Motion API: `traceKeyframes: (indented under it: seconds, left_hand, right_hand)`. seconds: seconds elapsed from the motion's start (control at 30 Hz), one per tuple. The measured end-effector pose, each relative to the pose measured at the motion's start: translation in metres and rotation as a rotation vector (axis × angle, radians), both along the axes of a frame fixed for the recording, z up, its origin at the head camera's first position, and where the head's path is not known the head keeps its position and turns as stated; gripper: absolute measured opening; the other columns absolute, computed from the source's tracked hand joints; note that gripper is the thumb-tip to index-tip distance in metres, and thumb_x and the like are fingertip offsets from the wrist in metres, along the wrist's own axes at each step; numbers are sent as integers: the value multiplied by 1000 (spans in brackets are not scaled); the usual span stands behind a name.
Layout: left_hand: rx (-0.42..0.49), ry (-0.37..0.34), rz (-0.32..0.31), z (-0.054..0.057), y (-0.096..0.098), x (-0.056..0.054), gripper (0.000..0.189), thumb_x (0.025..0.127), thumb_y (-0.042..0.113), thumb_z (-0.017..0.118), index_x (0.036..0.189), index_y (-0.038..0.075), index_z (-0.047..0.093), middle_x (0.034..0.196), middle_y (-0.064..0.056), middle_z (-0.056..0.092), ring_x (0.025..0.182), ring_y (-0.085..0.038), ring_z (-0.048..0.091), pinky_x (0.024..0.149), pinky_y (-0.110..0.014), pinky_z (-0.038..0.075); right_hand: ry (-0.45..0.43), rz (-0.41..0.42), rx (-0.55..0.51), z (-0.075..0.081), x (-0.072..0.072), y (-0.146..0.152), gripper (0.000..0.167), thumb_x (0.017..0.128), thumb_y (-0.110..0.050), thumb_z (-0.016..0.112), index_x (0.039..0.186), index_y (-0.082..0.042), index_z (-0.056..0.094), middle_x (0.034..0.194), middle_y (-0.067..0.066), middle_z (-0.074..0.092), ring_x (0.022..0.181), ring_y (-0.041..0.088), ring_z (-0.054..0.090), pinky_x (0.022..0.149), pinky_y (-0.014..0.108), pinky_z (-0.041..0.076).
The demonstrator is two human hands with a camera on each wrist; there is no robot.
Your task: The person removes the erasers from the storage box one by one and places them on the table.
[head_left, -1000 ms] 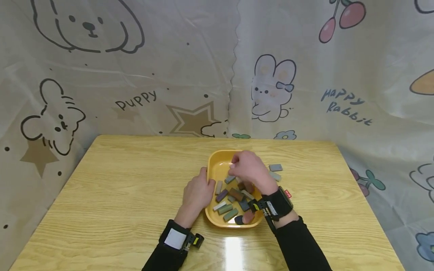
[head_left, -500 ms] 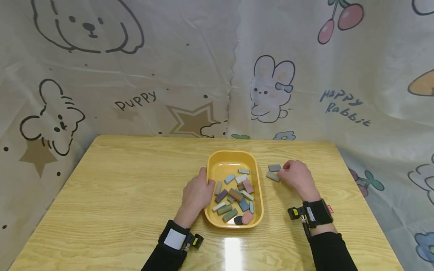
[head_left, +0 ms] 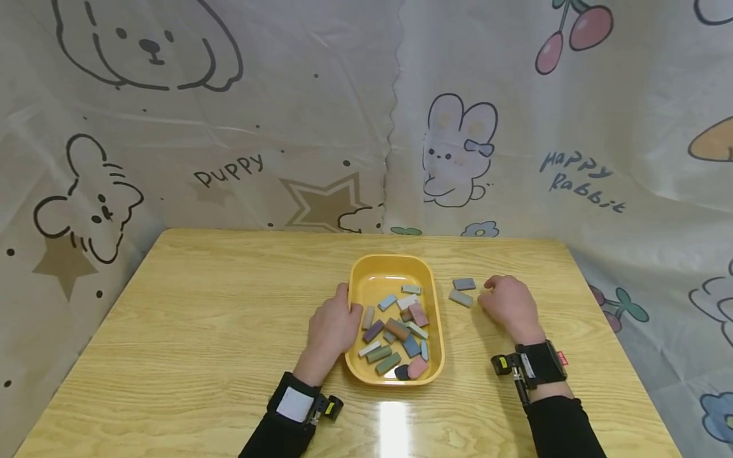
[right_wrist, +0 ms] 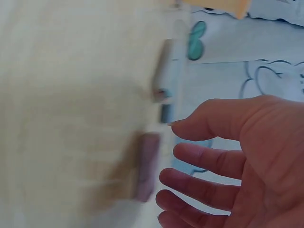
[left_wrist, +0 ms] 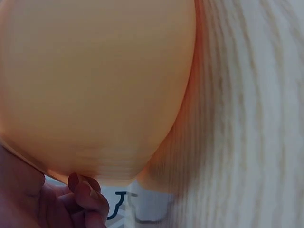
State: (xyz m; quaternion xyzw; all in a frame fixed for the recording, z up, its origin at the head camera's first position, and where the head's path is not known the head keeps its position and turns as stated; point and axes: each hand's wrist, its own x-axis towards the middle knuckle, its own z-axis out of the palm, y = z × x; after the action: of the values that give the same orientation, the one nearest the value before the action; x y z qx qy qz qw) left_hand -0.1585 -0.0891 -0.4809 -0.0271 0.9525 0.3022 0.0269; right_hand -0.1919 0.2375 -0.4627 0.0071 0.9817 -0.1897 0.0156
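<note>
My left hand (head_left: 335, 324) grips the left wall of a yellow tray (head_left: 439, 318). Curled fingers (left_wrist: 88, 194) show at the tray's edge in the left wrist view. Inside the tray lie several small coloured blocks, among them a purple block (head_left: 373, 331), a brown block (head_left: 397, 329) and a pink block (head_left: 418, 314). On the table right of the tray, my right hand (head_left: 511, 307) is beside a grey-blue block (head_left: 464, 284) and a grey-beige block (head_left: 460, 298). In the right wrist view its fingers are apart and hold nothing, and a dull reddish block (right_wrist: 148, 166) lies near the fingertips.
Both hands work over a light wooden table (head_left: 229, 305). Behind and beside it hangs a pale curtain (head_left: 321, 114) printed with cartoon animals. A wrist camera (head_left: 504, 364) sticks out from the right wrist, another wrist camera (head_left: 332, 407) from the left.
My right hand has moved from over the tray to the table on the right, then drawn slightly back from the two blocks there. The left hand has stayed on the tray.
</note>
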Motion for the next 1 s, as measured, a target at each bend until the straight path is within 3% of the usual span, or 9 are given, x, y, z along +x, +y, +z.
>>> traceKeyframes:
  seconds: [0.1, 0.27, 0.47, 0.67, 0.83, 1.0]
  left_hand:
    - [-1, 2, 0, 0, 0, 0, 47, 98, 29, 46, 138, 6, 44, 67, -4, 54, 49, -16, 51, 44, -32, 39]
    - [-10, 11, -6, 1, -1, -2, 47, 98, 29, 46, 138, 5, 44, 67, -4, 53, 49, -15, 51, 45, -32, 39]
    - [-5, 20, -5, 1, -1, -2, 46, 97, 29, 47, 137, 6, 46, 66, -3, 53, 48, -15, 50, 44, -32, 39]
    - [0, 26, -7, 0, -2, -1, 45, 97, 29, 48, 136, 6, 46, 68, -4, 55, 49, -16, 51, 44, -32, 39]
    - [-9, 37, -7, -1, -2, -1, 43, 97, 29, 49, 134, 6, 48, 67, -4, 54, 49, -17, 50, 43, -33, 37]
    - [-13, 31, -6, -1, -2, -1, 42, 97, 29, 49, 133, 7, 48, 66, -4, 54, 49, -17, 50, 43, -33, 37]
  right_hand:
    - [19, 6, -35, 14, -3, -12, 37, 87, -19, 61, 115, 5, 65, 116, 25, 64, 102, 40, 60, 83, 53, 47]
    - [58, 41, -119, 44, -9, -49, 39, 87, -21, 63, 118, 3, 65, 119, 23, 63, 106, 40, 59, 87, 53, 47]
    - [82, 118, -176, 61, -15, -103, 35, 86, -20, 66, 117, -4, 66, 116, 16, 64, 103, 32, 60, 79, 45, 51]
    - [-9, 189, -201, 53, -19, -151, 32, 84, -16, 69, 115, -8, 68, 114, 11, 65, 87, 22, 61, 76, 38, 51]
    - [-15, 277, -91, 33, -20, -173, 26, 79, -12, 69, 105, -10, 73, 102, 6, 69, 72, 15, 58, 67, 30, 48]
    - [-74, 299, 14, 17, -19, -180, 25, 76, -10, 69, 100, -13, 73, 96, 2, 68, 72, 15, 56, 59, 28, 44]
